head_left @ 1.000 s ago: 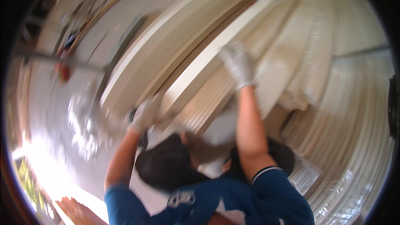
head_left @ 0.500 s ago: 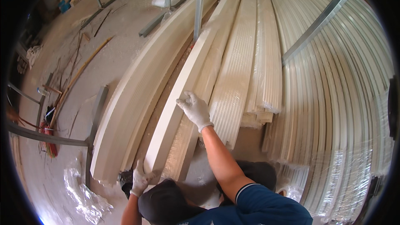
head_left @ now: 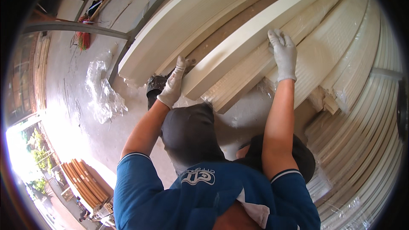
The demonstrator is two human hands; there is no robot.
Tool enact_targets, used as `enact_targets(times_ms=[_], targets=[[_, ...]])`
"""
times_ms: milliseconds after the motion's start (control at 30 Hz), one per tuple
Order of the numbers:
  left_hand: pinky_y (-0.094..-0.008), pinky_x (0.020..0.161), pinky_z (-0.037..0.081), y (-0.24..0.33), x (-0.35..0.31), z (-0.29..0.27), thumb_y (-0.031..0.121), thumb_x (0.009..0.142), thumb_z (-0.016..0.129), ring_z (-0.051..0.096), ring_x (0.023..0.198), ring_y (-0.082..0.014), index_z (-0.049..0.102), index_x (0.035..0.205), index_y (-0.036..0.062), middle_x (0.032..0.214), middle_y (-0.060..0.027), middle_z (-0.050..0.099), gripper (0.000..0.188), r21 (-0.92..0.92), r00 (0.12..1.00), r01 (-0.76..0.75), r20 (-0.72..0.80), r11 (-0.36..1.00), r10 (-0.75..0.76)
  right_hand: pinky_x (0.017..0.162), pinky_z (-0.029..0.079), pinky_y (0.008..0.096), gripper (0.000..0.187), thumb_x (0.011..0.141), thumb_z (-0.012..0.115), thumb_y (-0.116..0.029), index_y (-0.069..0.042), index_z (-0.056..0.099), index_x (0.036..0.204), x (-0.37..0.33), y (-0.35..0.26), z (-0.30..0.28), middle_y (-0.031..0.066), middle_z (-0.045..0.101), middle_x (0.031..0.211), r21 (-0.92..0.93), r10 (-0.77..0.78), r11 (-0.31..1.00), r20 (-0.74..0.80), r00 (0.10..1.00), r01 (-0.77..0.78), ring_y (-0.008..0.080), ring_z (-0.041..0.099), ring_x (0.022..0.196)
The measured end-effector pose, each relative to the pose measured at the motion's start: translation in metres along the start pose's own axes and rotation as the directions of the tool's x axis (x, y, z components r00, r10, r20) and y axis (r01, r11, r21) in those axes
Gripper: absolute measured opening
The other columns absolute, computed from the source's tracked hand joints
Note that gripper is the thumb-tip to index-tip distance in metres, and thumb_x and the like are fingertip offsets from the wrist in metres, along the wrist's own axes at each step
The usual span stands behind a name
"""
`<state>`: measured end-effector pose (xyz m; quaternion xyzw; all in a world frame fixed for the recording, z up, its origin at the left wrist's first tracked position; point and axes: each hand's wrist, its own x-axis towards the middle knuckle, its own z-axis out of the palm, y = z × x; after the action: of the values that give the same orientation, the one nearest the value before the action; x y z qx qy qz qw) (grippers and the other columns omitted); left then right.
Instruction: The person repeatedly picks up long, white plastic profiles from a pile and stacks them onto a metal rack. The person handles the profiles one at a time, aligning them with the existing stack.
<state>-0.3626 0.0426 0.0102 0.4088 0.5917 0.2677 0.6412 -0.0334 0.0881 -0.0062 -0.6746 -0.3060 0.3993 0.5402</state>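
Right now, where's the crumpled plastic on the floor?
In the head view, the crumpled plastic lies at left, beside the grey metal bar, left of your left hand.

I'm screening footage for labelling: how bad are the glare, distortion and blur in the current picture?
Head view: daylight whites out the floor at left; head view: plastic film glints; head view: long pale beams curve toward the dark rim; head view: left hand and right hand look fairly sharp, fingers distinguishable.
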Motion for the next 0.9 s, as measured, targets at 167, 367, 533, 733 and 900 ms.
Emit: enact_targets(times_ms=[167, 367, 533, 733, 900], targets=[[-0.0386, 0.109, 0.037, -0.011, 0.012, 0.006, 0.079, 0.090, 0.031, 0.052, 0.123, -0.0285, 0.047, 0.137, -0.0075, 0.133, -0.0238, 0.054, 0.100, -0.239, 0.987, 0.066, -0.129, 0.969, -0.099, 0.084, 0.052, 0.0251, 0.049, 0.088, 0.076, -0.026, 0.010, 0.061, 0.117, 0.002, 0.011, 0.007, 0.0133, 0.071, 0.105, 0.043, -0.032, 0.999, -0.025, 0.999, 0.034, 0.0124, 0.065, 0.097], [-0.0328, 0.101, 0.043, -0.013, 0.015, -0.003, 0.058, 0.100, 0.043, 0.057, 0.115, -0.0214, 0.056, 0.129, -0.0043, 0.125, -0.0156, 0.062, 0.070, 0.065, 0.990, -0.093, -0.102, 0.994, 0.099, 0.079, 0.052, 0.0244, 0.044, 0.089, 0.075, -0.025, 0.007, 0.062, 0.116, 0.006, -0.002, 0.009, 0.0081, 0.071, 0.104, -0.194, -0.172, 0.968, -0.061, 0.983, 0.157, 0.0112, 0.065, 0.094], [-0.0301, 0.095, 0.046, -0.003, -0.006, -0.036, 0.046, 0.102, 0.050, 0.061, 0.106, -0.0166, 0.060, 0.124, -0.0014, 0.117, -0.0089, 0.066, 0.054, 0.389, 0.878, -0.182, -0.350, 0.903, 0.328, 0.068, 0.050, 0.0176, 0.032, 0.092, 0.071, -0.018, 0.001, 0.063, 0.117, -0.005, -0.049, 0.023, 0.0023, 0.069, 0.102, 0.124, -0.064, 0.990, 0.004, 0.998, 0.063, 0.0045, 0.061, 0.087], [-0.0354, 0.090, 0.049, 0.019, -0.067, -0.127, 0.058, 0.098, 0.048, 0.062, 0.100, -0.0182, 0.058, 0.126, 0.0027, 0.111, -0.0086, 0.065, 0.062, -0.015, 0.707, -0.257, -0.685, 0.966, 0.178, 0.060, 0.048, 0.0180, 0.030, 0.090, 0.074, -0.021, -0.001, 0.066, 0.111, -0.022, -0.077, 0.071, 0.0004, 0.066, 0.089, 0.249, -0.109, 0.966, 0.167, 0.980, 0.065, 0.0036, 0.057, 0.069], [-0.0428, 0.093, 0.047, -0.025, -0.125, -0.191, 0.077, 0.088, 0.043, 0.059, 0.105, -0.0273, 0.047, 0.137, 0.0003, 0.124, -0.0157, 0.058, 0.090, -0.359, 0.584, -0.163, -0.786, 0.919, -0.204, 0.059, 0.045, 0.0175, 0.032, 0.090, 0.075, -0.023, 0.001, 0.067, 0.111, -0.053, -0.086, 0.117, -0.0013, 0.065, 0.084, 0.131, -0.104, 0.990, 0.477, 0.873, 0.047, 0.0028, 0.053, 0.065]])
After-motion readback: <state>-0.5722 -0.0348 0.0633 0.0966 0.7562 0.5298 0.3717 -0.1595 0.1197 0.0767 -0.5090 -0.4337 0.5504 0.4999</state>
